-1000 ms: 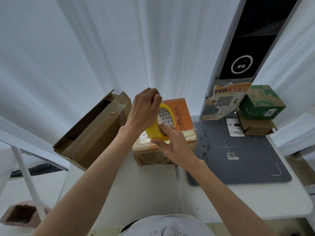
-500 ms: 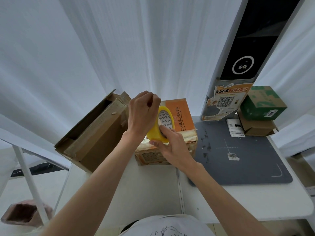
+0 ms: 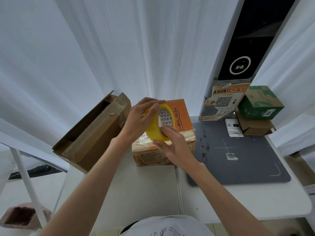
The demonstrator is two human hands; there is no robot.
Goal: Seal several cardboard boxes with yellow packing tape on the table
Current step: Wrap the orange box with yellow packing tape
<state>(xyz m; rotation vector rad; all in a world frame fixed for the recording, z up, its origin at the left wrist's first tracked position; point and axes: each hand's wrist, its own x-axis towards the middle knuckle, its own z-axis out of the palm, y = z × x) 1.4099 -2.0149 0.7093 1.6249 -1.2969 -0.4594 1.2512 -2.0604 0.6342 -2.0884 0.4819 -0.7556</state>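
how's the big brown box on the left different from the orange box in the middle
The brown box is plain cardboard, tilted, with its top flaps open; the orange box is printed, sits flat on the table and is closed. The brown box looks larger. Both are worn cardboard.

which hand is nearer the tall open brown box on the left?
Left. The left hand grips the yellow tape roll right beside the tall brown box. The right hand holds the roll's lower edge, farther away, over the orange box.
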